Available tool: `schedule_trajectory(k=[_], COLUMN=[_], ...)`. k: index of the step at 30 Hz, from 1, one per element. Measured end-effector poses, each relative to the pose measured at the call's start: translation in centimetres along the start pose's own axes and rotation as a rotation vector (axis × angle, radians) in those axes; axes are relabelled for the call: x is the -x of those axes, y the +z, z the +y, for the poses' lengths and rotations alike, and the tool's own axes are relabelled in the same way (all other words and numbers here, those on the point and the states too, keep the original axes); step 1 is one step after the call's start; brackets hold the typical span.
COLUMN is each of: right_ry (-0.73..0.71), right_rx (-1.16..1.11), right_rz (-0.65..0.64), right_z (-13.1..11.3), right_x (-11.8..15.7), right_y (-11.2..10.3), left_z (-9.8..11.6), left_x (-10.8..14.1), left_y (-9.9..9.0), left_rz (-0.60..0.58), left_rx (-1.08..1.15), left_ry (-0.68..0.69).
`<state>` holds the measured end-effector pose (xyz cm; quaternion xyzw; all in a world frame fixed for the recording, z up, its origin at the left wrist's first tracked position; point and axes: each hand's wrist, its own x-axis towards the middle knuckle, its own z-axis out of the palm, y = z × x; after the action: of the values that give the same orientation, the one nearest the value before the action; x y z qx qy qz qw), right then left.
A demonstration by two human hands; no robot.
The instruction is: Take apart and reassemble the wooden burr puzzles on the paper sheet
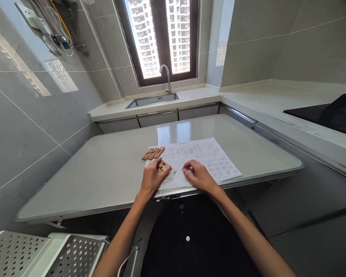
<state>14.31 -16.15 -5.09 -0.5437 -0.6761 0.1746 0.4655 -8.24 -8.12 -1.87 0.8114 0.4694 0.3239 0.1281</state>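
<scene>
My left hand (153, 177) rests at the near edge of a printed paper sheet (194, 152). Its thumb and fingers are closed round notched wooden puzzle pieces (163, 166), lying side by side. More flat wooden pieces with cut-outs (153, 153) lie just beyond that hand, at the sheet's left corner. To the right, my right hand (198, 175) is low over the sheet, with thumb and forefinger curled toward each other. Something tiny may be at its fingertips, too small to name. Between the hands the paper shows small line drawings.
The sheet lies on a pale folding table (112, 165) with a seam down its middle. Behind it are a counter with a sink (154, 100) and tap (167, 79). A black flat object (325, 115) sits on the right counter. White perforated racks (77, 254) stand low at left.
</scene>
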Motion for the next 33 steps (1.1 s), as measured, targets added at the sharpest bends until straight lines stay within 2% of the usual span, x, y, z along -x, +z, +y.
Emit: schedule_trajectory(k=[3,8,14,18,23,25,26,28,30,33], right_ry=[0.006,0.012,0.023,0.036,0.092,0.131,0.151,0.184,0.2,0.204], right_rx=[-0.012,-0.03,-0.033,-0.044,-0.096,-0.128,-0.143,-0.167,-0.177,-0.177], right_rz=[0.0,-0.003,-0.005,-0.007,0.036,0.066,0.081,0.093,0.085,0.057], right_z=[-0.1,-0.5,-0.4,-0.3,-0.3,-0.2,-0.1,-0.1,-0.3,-0.6], right_x=[0.0,0.1,0.0,0.1,0.1,0.1,0.1,0.1,0.1,0.1], right_y=[-0.1,-0.3,-0.2,-0.2,-0.2,-0.3,-0.4,-0.5,-0.6,-0.7], left_z=[-1.3,-3.3,-3.3,-3.0,-2.7,-2.6,-2.6,-2.7,-2.9,-2.9], left_x=[-0.6,-1.2,-1.2,-0.4,2.0,2.8,3.1,3.6,3.8,4.2], left_y=[-1.1,-2.2,-2.0,-2.1,-3.0,-3.4,-3.7,-4.3,-4.8,-5.3], left_rz=[0.077,0.074,0.087,0.132,0.244,0.294,0.304,0.26,0.145,0.003], left_rx=[-0.085,-0.22,-0.342,-0.343,-0.185,-0.078,-0.003,0.181,0.341,0.418], left_ry=[-0.089,-0.165,-0.192,-0.13,-0.029,-0.05,-0.104,-0.24,-0.329,-0.315])
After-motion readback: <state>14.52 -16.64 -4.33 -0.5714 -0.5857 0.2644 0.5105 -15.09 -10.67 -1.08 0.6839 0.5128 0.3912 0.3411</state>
